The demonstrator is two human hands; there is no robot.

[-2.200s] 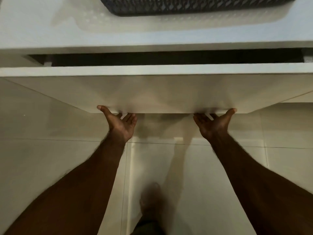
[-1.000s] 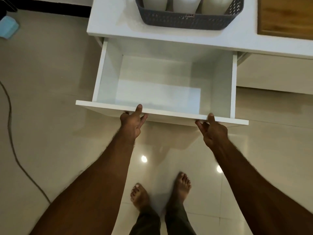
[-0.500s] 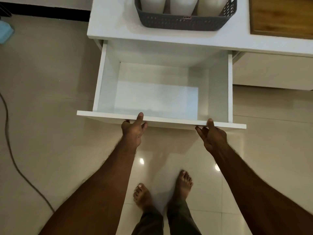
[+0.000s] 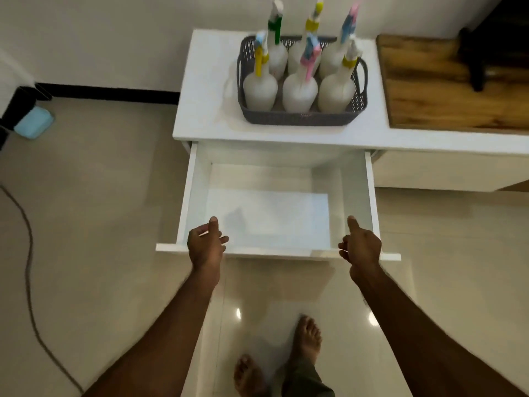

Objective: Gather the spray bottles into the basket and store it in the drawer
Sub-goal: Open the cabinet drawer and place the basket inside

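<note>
Both hands [image 4: 206, 245] hover open above the drawer [image 4: 274, 253], basket [image 4: 300, 117] beyond.

Spray bottles [image 4: 300, 91] smeared by motion blur, nozzle shapes and trigger details unreadable, back row half hidden behind the front one. Small label on the basket [image 4: 303, 118] front too tiny to read. Wooden board [image 4: 446, 90] and the dark object [image 4: 481, 53] on it cut by the right edge. Both forearms and feet clipped at the bottom.
</note>
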